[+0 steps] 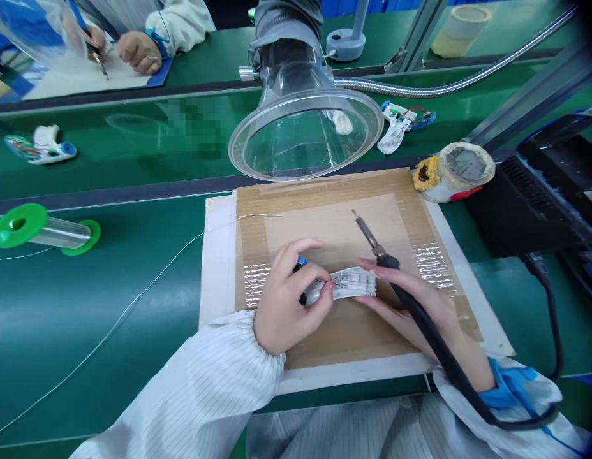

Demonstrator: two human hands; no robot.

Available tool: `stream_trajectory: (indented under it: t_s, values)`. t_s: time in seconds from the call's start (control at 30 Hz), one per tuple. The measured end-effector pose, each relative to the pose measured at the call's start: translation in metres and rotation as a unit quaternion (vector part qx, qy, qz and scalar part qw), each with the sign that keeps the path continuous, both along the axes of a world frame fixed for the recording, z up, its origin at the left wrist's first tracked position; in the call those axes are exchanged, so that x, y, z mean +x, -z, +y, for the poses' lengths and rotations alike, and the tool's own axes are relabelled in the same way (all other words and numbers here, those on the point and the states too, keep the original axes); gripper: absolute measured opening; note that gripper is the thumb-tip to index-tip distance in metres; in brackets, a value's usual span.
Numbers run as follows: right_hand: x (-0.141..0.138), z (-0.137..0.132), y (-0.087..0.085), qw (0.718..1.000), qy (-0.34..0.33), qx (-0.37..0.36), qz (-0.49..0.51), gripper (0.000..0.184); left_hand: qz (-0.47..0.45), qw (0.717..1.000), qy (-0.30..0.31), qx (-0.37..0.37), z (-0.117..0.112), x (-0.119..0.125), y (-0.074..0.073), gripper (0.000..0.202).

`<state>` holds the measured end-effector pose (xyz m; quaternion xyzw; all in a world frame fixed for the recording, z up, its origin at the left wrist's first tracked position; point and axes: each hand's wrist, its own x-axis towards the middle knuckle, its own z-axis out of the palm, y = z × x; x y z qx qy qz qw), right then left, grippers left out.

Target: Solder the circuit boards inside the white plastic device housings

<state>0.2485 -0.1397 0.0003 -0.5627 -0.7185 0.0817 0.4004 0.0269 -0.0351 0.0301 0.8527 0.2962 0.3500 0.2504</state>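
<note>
A white plastic housing (355,282) with a ribbed inside lies over the cardboard mat, between my two hands. My left hand (296,296) is closed in a pinch at its left end, on what looks like a thin dark wire. Blue and black parts (302,261) show partly behind the left fingers. My right hand (420,306) holds the housing's right end between fingers and thumb. Across that same hand lies a soldering iron (386,260), its bare tip pointing up and away from the housing.
A solder spool (61,233) stands left, its wire (147,287) reaching the cardboard mat (258,248). A clear fume hood (305,137) hangs ahead. Similar housings with wires (42,146) sit on the green ledge. Right are a tip-cleaning pot (461,169) and black station (530,204). A co-worker's hands (138,51) work opposite.
</note>
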Motion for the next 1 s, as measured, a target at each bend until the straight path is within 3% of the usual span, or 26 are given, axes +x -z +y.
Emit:
stream_trajectory:
  t_s: [0.1,0.17,0.27,0.37,0.43,0.5,0.57,0.63,0.67,0.73,0.8,0.83,0.9,1.0]
  values:
    - [0.000,-0.005,-0.001,0.997,0.009,0.064,-0.030,0.077,-0.039,0.996,0.001,0.084,-0.002,-0.001,-0.004,0.015]
    - [0.000,-0.008,-0.003,0.997,0.030,0.061,-0.045,0.072,-0.051,0.992,0.001,0.114,-0.003,-0.001,-0.006,0.019]
    - [0.000,-0.009,-0.004,0.997,0.047,0.032,-0.049,0.059,-0.058,0.991,0.004,0.120,-0.003,-0.001,-0.007,0.020]
    - [0.000,-0.011,-0.002,0.998,0.043,0.041,-0.038,0.058,-0.054,0.992,0.024,0.113,0.002,-0.006,-0.007,0.021]
    - [0.000,-0.011,0.001,0.997,0.045,0.060,-0.032,0.059,-0.037,0.997,0.038,0.062,0.009,-0.013,-0.009,0.024]
    - [-0.001,-0.011,0.003,0.996,0.037,0.081,-0.027,0.063,-0.002,0.997,0.056,-0.056,0.018,-0.024,-0.014,0.025]
    - [-0.003,-0.009,0.005,0.995,0.007,0.094,-0.017,0.071,0.046,0.975,0.075,-0.205,0.031,-0.039,-0.022,0.022]
    - [-0.005,-0.005,0.006,0.995,-0.030,0.093,0.005,0.078,0.094,0.941,0.072,-0.317,0.048,-0.061,-0.033,0.037]
    - [-0.007,-0.003,0.006,0.995,-0.033,0.093,0.013,0.078,0.111,0.928,0.045,-0.352,0.059,-0.074,-0.039,0.044]
    - [-0.008,0.001,0.005,0.994,-0.031,0.104,0.024,0.073,0.120,0.918,-0.068,-0.372,0.086,-0.104,-0.051,0.051]
    - [-0.008,0.004,0.006,0.992,-0.030,0.123,0.023,0.070,0.074,0.917,-0.217,-0.326,0.115,-0.134,-0.061,0.055]
    - [-0.008,0.005,0.007,0.991,-0.035,0.129,0.018,0.070,0.051,0.917,-0.263,-0.295,0.130,-0.147,-0.064,0.054]
    - [-0.007,0.005,0.010,0.990,-0.046,0.133,0.004,0.072,0.023,0.914,-0.325,-0.240,0.158,-0.168,-0.064,0.052]
    - [-0.005,0.004,0.018,0.990,-0.055,0.128,-0.009,0.071,0.042,0.902,-0.390,-0.182,0.200,-0.184,-0.050,0.044]
